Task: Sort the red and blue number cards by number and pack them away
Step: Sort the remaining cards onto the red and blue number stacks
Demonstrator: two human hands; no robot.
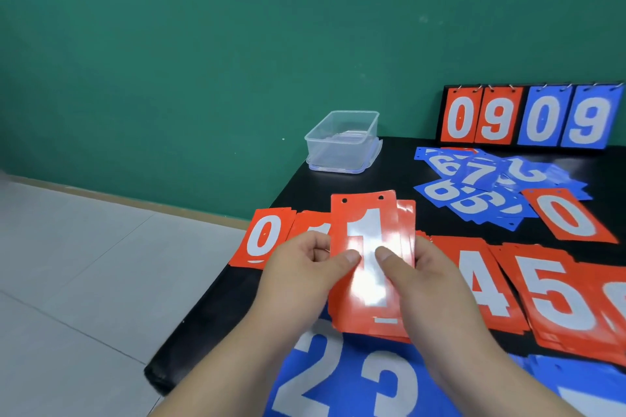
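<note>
We see the red 1 stack (371, 230), long axis pointing away, holes farthest. The left hand (301, 276) and right hand (420, 284) hide its lower edges, each grip pinching it.

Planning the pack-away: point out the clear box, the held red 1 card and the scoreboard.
clear box (333, 154), head view, front wall.
red 1 card (366, 223), head view, white digit.
scoreboard (459, 118), head view, leftmost red 0 panel.

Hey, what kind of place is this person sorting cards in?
Probably a sports or activity room: a black flip scoreboard reading 09 09 in red and blue stands at the back of the black table, against a plain green painted wall, above a pale tiled floor.
</note>
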